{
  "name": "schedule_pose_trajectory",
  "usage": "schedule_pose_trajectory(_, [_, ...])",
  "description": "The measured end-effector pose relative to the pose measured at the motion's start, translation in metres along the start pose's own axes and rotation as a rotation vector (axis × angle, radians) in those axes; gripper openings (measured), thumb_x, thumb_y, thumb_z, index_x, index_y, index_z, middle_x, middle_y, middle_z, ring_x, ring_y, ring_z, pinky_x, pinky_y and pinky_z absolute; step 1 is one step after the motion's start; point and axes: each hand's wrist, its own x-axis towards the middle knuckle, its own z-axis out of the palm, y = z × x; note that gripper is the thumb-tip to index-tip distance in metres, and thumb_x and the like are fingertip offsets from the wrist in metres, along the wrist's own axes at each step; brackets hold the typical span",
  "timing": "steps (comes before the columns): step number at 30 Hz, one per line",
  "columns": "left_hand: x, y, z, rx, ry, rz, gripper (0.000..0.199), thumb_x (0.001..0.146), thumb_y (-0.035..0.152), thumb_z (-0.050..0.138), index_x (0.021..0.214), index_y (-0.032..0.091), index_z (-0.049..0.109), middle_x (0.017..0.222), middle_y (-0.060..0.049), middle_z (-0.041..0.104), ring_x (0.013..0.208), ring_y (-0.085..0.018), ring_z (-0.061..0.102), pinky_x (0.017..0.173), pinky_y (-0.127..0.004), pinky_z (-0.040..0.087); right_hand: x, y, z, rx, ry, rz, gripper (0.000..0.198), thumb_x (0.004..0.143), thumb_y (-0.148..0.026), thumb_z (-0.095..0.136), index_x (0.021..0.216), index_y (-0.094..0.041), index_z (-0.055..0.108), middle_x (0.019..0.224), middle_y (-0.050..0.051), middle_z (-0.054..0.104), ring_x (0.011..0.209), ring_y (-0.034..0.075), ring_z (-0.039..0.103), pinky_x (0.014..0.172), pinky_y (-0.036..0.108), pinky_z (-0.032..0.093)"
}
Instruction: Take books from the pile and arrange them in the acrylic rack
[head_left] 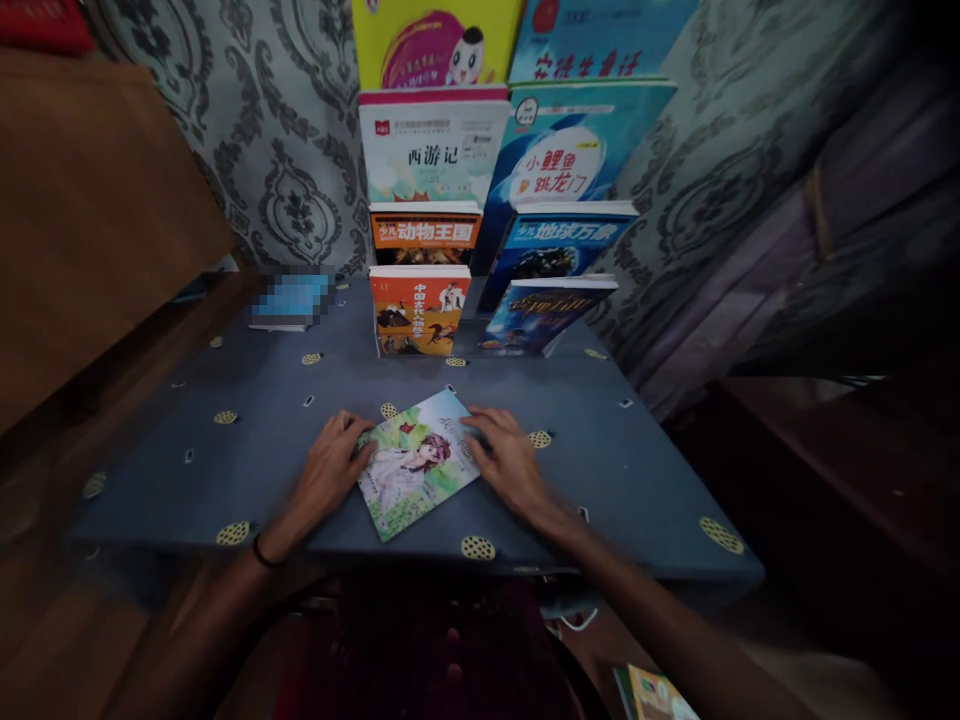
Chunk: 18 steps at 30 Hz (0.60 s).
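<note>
A thin illustrated book [416,465] with a green and white cover lies at an angle near the front edge of the table. Its cover shows a drawn figure with reddish hair. My left hand [334,465] grips its left edge, with the thumb at the cover's border. On the opposite side, my right hand [511,462] holds the right edge, its thumb and fingertips against the cover. Whether the book rests flat or is slightly raised, I cannot tell.
Behind the book stands a tiered rack of books, including an orange book [420,310] and a dark blue book [544,315]. A blurred blue book [289,300] lies at the table's back left. The patterned tablecloth [247,470] covers the table. Another book [656,695] is below, right.
</note>
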Motion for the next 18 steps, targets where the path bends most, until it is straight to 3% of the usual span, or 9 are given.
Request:
schedule_pose_trajectory(4, [-0.007, 0.009, 0.010, 0.139, 0.022, 0.108, 0.028, 0.099, 0.024, 0.044, 0.121, 0.021, 0.062, 0.118, -0.009, 0.065, 0.106, -0.026, 0.058, 0.093, -0.044, 0.047, 0.016, -0.041, 0.031, -0.035, -0.296, -0.284, 0.045, 0.100, -0.022, 0.041, 0.142, -0.017, 0.054, 0.150, 0.012, 0.054, 0.143, 0.023, 0.046, 0.120, 0.044, 0.037])
schedule_pose_trajectory(7, [-0.012, 0.008, 0.017, 0.190, 0.055, 0.116, 0.029, 0.101, 0.023, 0.044, 0.123, 0.020, 0.061, 0.121, -0.011, 0.065, 0.107, -0.026, 0.059, 0.092, -0.044, 0.048, 0.029, -0.050, 0.052, -0.112, -0.432, -0.285, 0.050, 0.101, -0.022, 0.037, 0.148, -0.008, 0.046, 0.156, 0.017, 0.046, 0.150, 0.024, 0.035, 0.123, 0.045, 0.030])
schedule_pose_trajectory(10, [-0.016, 0.005, 0.019, 0.221, 0.070, 0.108, 0.030, 0.101, 0.026, 0.044, 0.125, 0.020, 0.061, 0.119, -0.011, 0.066, 0.106, -0.026, 0.060, 0.090, -0.043, 0.049, 0.038, -0.034, 0.056, -0.176, -0.432, -0.205, 0.051, 0.102, -0.025, 0.036, 0.150, -0.007, 0.044, 0.158, 0.018, 0.041, 0.152, 0.026, 0.030, 0.124, 0.049, 0.027])
schedule_pose_trajectory(13, [-0.018, 0.005, 0.018, 0.243, 0.064, 0.114, 0.031, 0.102, 0.026, 0.043, 0.126, 0.018, 0.061, 0.120, -0.011, 0.066, 0.105, -0.027, 0.060, 0.090, -0.044, 0.050, 0.037, -0.011, 0.044, -0.230, -0.375, -0.080, 0.053, 0.103, -0.029, 0.036, 0.150, -0.005, 0.043, 0.159, 0.020, 0.039, 0.152, 0.028, 0.029, 0.124, 0.050, 0.027])
schedule_pose_trajectory(18, [-0.018, 0.008, 0.017, 0.274, 0.067, 0.102, 0.032, 0.102, 0.025, 0.042, 0.127, 0.018, 0.061, 0.122, -0.012, 0.065, 0.108, -0.028, 0.059, 0.092, -0.046, 0.049, 0.012, 0.011, 0.022, -0.289, -0.289, 0.015, 0.059, 0.104, -0.039, 0.034, 0.153, -0.005, 0.039, 0.161, 0.021, 0.034, 0.151, 0.028, 0.033, 0.123, 0.050, 0.029])
